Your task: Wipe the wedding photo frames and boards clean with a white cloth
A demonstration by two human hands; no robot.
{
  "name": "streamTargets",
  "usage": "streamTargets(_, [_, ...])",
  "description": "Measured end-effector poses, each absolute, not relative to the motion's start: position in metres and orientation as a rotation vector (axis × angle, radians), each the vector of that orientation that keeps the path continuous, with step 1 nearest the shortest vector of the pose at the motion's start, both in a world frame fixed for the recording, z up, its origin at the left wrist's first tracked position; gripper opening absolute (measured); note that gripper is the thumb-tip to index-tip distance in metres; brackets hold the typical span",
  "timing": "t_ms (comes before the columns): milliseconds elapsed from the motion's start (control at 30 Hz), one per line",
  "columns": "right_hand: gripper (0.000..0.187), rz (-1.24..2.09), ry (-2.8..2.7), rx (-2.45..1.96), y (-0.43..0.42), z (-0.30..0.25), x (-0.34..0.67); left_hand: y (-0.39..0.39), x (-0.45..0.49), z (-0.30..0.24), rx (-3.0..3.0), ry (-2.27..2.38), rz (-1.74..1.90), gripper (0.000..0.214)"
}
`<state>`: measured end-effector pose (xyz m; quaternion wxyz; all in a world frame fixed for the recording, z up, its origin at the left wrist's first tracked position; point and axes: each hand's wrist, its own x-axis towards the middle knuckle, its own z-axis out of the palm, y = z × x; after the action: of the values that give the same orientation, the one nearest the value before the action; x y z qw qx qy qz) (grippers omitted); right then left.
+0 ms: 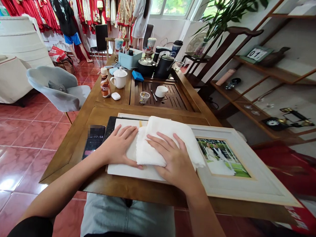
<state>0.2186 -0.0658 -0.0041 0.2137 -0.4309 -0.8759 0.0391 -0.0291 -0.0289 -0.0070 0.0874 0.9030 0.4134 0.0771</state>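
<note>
My left hand (122, 145) lies with its fingers spread on a flat white board (145, 172) near the front edge of the table. Over the right part of that board is a folded white towel (170, 127), and my right hand (172, 157) rests on it, fingers spread and pressing flat. The left thumb reaches to the towel's lower left edge. Beside the towel on the right, a white-matted picture frame (262, 181) holds a photo (221, 157) of a couple on grass. What lies beneath the towel is hidden.
A phone (93, 142) showing a timer lies left of the board. Farther back stand a coffee bottle (105, 83), a lidded white mug (120, 78), a small white cup (161, 91) on a tea tray (171, 98), and a black kettle (163, 67). Two people stand near hanging garments.
</note>
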Motion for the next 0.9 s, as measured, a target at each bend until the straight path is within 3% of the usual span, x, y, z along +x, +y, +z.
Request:
streamTargets(533, [0.060,0.012,-2.513,-1.075,-0.107,0.002,0.234,-0.030,-0.029,-0.008,2.653,1.257,0.248,0.115])
streamTargets(900, [0.060,0.076,-2.485,-1.122,-0.078,-0.002,0.228,-0.027,-0.030,-0.007,2.677,1.227,0.193,0.119])
